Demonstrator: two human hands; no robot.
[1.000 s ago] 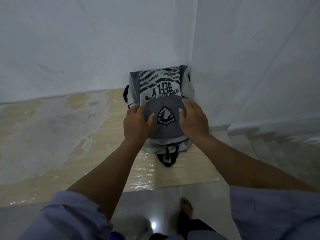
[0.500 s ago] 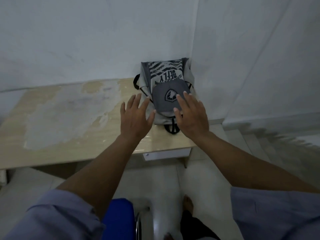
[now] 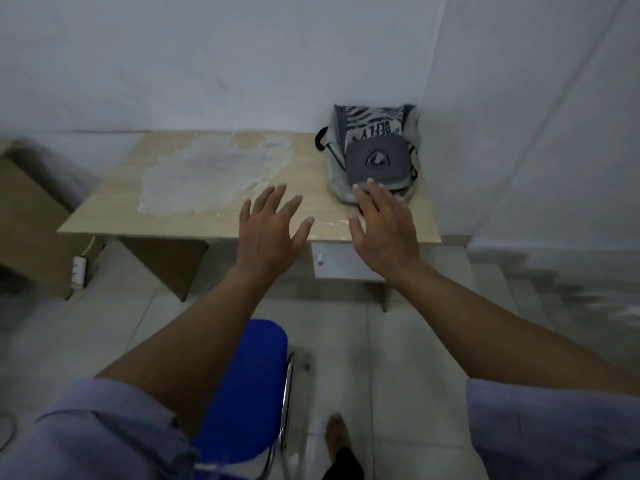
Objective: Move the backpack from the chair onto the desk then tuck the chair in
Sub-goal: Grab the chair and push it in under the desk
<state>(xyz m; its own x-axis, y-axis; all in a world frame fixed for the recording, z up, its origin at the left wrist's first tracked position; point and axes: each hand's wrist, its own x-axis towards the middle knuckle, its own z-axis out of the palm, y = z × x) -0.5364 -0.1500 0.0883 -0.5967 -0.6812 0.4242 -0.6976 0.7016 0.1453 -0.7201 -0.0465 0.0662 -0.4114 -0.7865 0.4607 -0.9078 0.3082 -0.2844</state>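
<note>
A grey backpack (image 3: 375,157) with a dark front pocket and striped print lies on the far right corner of the wooden desk (image 3: 194,209), against the wall corner. My left hand (image 3: 272,230) hovers open over the desk's front edge, fingers spread, holding nothing. My right hand (image 3: 382,230) is open too, its fingertips just in front of the backpack's near end. The blue chair (image 3: 249,393) with a chrome frame stands on the floor below my arms, pulled out from the desk.
White walls close off the back and right side. A brown cabinet (image 3: 24,216) stands left of the desk, with a power strip (image 3: 79,271) on the floor beside it. A white drawer (image 3: 343,261) hangs under the desk's right side. My bare foot (image 3: 337,434) is on the tiles.
Both hands have let go of the backpack and drawn back toward the desk's front edge. The view has pulled away, bringing the whole desk and the blue chair into sight.
</note>
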